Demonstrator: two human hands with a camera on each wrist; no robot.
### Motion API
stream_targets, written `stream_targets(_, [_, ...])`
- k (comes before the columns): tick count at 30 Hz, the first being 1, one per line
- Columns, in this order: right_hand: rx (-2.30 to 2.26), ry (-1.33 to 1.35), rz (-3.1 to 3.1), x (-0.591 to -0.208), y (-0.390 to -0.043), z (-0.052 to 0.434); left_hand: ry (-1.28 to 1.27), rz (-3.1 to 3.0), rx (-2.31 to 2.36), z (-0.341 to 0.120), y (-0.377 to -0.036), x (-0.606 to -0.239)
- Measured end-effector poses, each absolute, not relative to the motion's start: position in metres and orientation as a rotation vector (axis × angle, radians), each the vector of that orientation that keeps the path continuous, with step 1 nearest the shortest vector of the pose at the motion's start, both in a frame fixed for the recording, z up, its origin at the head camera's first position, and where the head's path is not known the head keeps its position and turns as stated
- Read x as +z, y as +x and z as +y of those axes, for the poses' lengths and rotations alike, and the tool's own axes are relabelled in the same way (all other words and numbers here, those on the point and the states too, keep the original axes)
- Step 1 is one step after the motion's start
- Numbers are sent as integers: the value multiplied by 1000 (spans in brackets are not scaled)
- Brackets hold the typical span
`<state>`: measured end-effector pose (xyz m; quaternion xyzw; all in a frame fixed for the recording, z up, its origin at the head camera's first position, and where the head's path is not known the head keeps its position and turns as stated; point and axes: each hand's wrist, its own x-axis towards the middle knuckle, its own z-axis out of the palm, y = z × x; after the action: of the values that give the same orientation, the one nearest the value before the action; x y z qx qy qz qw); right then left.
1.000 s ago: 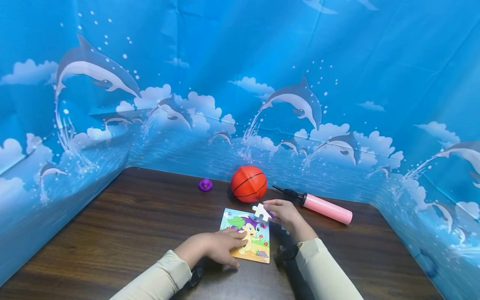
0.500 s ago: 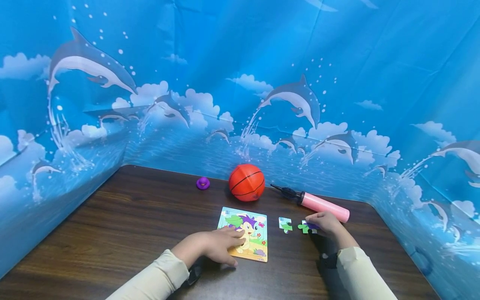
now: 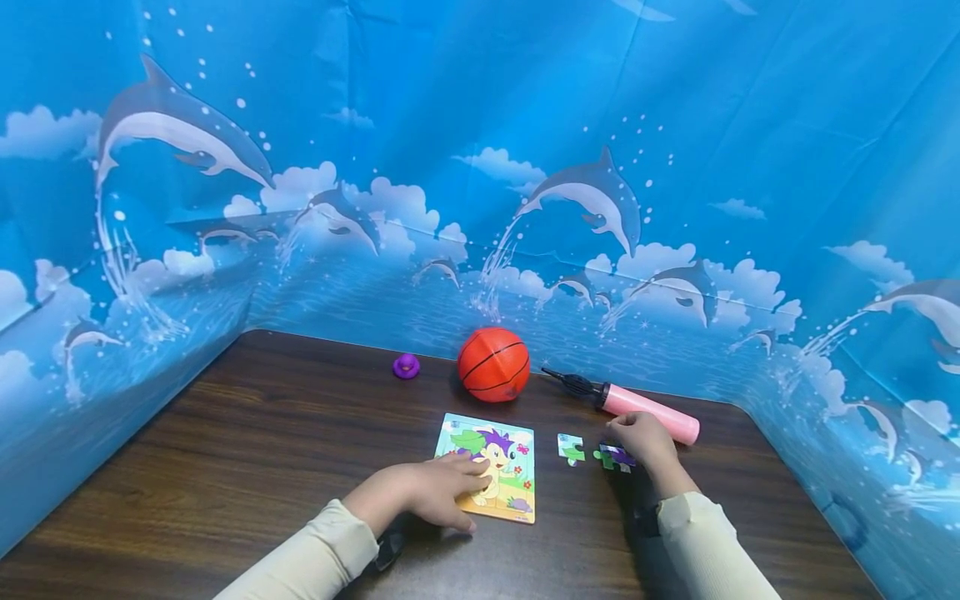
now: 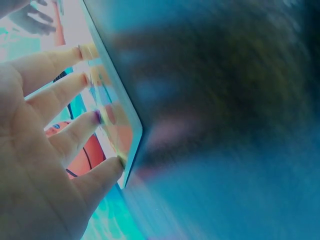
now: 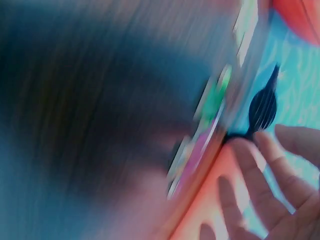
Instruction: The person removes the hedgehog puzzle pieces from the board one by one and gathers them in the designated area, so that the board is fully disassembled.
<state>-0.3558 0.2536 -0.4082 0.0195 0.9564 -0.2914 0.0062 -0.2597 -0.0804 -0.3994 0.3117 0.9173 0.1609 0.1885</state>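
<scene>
My left hand (image 3: 438,492) rests with spread fingers on a square picture puzzle (image 3: 517,500) showing a purple-haired cartoon animal. In the left wrist view, its fingertips touch the face of the puzzle (image 4: 112,107). Over to the right, my right hand (image 3: 647,446) is just above and behind a jigsaw piece (image 3: 617,457) in green, purple and white. From the right wrist, this piece (image 5: 207,127) looks flat on the table, and the fingers of the hand (image 5: 270,185) extend apart from it. A second jigsaw piece (image 3: 571,449) lies between puzzle and right hand.
Behind the puzzle sits an orange toy basketball (image 3: 493,365), with a small purple rubber duck (image 3: 407,366) to its left. A pink hand pump (image 3: 651,412) lies right behind my right hand. A blue dolphin-print sheet (image 3: 420,208) surrounds the dark wooden table (image 3: 262,433).
My right hand has carried a jigsaw piece rightward from over the puzzle down to the table, then risen slightly off it. The left hand stays in place; the view has shifted slightly.
</scene>
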Motion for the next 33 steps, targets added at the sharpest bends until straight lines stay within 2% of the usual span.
stream_targets(5, [-963,-250,2924,-413,-356,208,870,2583,456,-81,-260,-398])
stream_targets(11, [-741,-628,2752,-415,-350,159,876,2569,470,-80,-260,-400])
stream_targets(15, [-632,-622,2734,-414,-348,146,888,2576,459,-79,-260,-402])
stream_targets(26, [-693,-577,2699,-413,-352,141,878,2577,454,-79,-260,-400])
stream_targets(33, [-662,-670,2741,-413,-350,138,865,2575,452,-79,-260,-400])
